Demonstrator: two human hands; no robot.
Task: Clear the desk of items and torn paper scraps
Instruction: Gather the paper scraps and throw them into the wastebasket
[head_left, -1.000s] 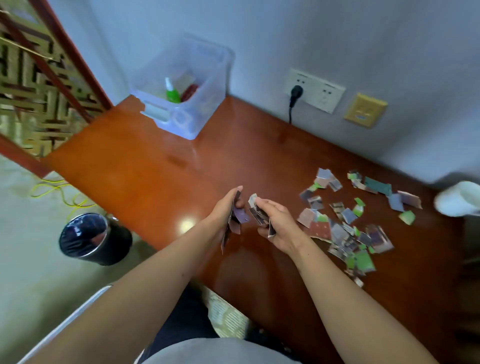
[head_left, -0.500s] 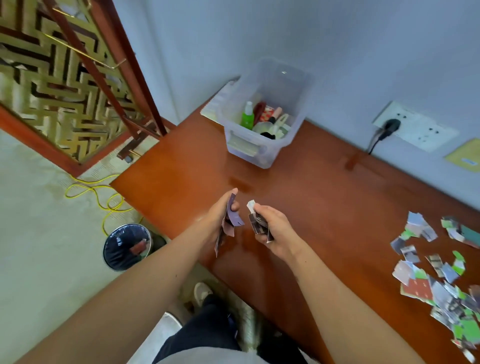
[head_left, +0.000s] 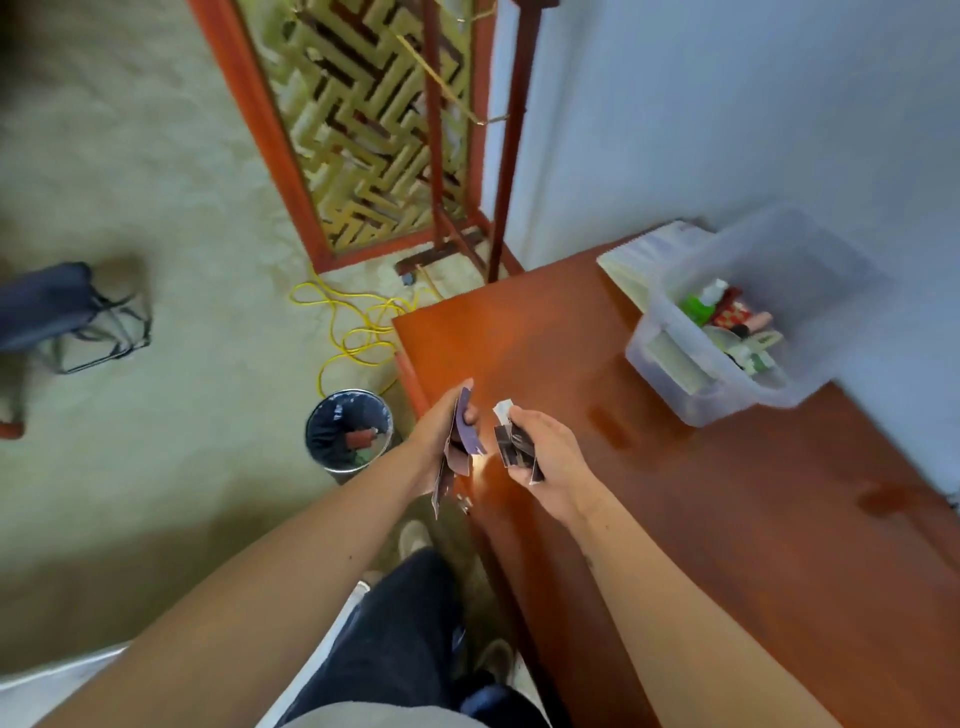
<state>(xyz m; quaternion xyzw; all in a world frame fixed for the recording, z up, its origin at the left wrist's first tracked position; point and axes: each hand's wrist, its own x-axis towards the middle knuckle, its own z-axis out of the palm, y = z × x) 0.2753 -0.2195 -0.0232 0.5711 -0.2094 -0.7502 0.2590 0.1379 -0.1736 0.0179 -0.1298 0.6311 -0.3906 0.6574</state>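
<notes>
My left hand grips a bundle of torn paper scraps, purple and grey, over the left corner of the reddish wooden desk. My right hand holds a second bunch of scraps, with a white piece sticking up. The two hands are close together, a small gap between them. A black bin lined with a dark bag stands on the floor just left of the desk, below and left of my left hand. The pile of scraps on the desk is out of view.
A clear plastic box with a green bottle and small items sits at the desk's back, a white lid beside it. Yellow cable loops on the floor. A red lattice screen stands behind. My legs and shoes are below the desk's edge.
My view has swung left and down: the scrap pile left the frame, and the bin and floor came into it. Both hands keep their scraps and stay over the desk's left corner.
</notes>
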